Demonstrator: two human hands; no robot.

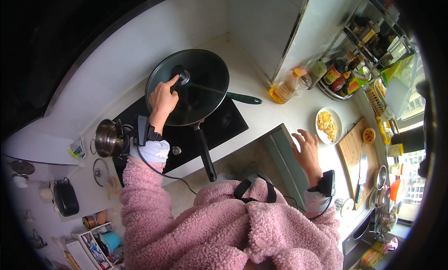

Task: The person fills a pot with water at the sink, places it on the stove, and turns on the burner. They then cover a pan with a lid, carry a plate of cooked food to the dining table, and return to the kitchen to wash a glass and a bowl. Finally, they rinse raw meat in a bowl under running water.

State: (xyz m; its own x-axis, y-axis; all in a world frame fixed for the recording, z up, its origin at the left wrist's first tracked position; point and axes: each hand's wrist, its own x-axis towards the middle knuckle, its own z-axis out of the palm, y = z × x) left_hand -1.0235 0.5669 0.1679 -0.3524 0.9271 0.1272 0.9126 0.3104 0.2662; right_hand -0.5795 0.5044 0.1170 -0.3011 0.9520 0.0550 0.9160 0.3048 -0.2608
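My left hand is at the black knob of a large dark glass lid, its index finger along the knob and its thumb below. The lid covers the cookware beneath, so the contents are hidden. From under it stick out a black handle towards me and a green handle to the right. My right hand hovers with fingers apart and nothing in it, near the counter edge. Just beyond it is a white plate of yellow food that looks like cooked egg.
Left on the black cooktop stands a steel pot, with a glass lid nearby. At right, a cutting board bears a cleaver. An oil bottle and several sauce bottles stand by the wall.
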